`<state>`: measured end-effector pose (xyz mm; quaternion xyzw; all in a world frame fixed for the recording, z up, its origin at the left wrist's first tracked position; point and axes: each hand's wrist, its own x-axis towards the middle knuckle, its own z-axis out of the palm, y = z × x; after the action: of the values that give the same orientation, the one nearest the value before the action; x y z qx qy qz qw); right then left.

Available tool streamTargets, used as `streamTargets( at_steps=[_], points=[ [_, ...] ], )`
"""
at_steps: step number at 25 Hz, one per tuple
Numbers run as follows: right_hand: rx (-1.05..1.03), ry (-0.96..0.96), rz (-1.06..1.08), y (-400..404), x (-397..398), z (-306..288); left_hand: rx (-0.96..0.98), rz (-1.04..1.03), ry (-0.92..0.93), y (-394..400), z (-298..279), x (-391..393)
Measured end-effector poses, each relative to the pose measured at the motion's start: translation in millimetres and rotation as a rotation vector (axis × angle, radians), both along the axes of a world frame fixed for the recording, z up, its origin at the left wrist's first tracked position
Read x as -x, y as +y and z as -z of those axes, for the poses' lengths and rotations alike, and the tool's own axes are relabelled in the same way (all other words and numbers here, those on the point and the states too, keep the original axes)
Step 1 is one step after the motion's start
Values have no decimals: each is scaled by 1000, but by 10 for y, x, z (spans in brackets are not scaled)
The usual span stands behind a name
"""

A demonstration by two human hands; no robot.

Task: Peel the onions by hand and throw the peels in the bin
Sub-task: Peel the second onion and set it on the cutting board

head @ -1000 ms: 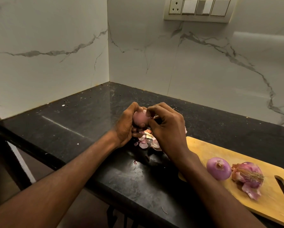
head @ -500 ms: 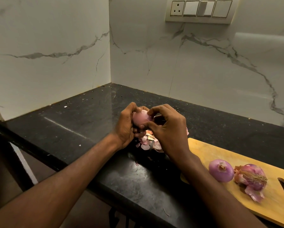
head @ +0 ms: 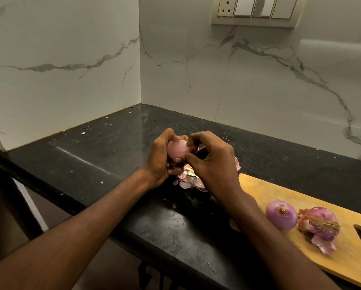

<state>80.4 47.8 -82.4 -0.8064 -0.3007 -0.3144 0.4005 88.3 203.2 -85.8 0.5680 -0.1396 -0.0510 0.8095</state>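
No text, label, brand name or number can be read anywhere in the head view. The switch panel (head: 254, 11) on the marble wall has plain unmarked rockers and a bare socket. The wooden cutting board (head: 340, 245) carries no print or stamp that shows.

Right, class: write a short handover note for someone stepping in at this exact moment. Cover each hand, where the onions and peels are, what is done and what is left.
Left hand grips the onion being peeled above the black counter.
Right hand pinches at its skin.
Loose peels lie in a pile on the counter under the hands.
On the cutting board: one peeled onion and, beside it, one onion with skin still on.
Done: one onion peeled, another partly.
Left: finish this one, peel the last, bin the peels. No bin in view.
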Motion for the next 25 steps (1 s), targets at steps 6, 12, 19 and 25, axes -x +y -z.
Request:
streamTargets(
  at_steps=[6, 12, 19, 25],
  points=[
    [-9, 7, -17, 11, 16, -10, -11, 25, -35, 6, 38, -44],
    [16, 38, -23, 2, 23, -26, -18, 54, -33, 8, 22, -36],
    [31, -84, -24, 9, 92, -25, 57, 21, 25, 29, 42, -58],
    [40, -100, 24, 74, 81, -23, 78, 22, 29, 0, -3, -16]
  ],
)
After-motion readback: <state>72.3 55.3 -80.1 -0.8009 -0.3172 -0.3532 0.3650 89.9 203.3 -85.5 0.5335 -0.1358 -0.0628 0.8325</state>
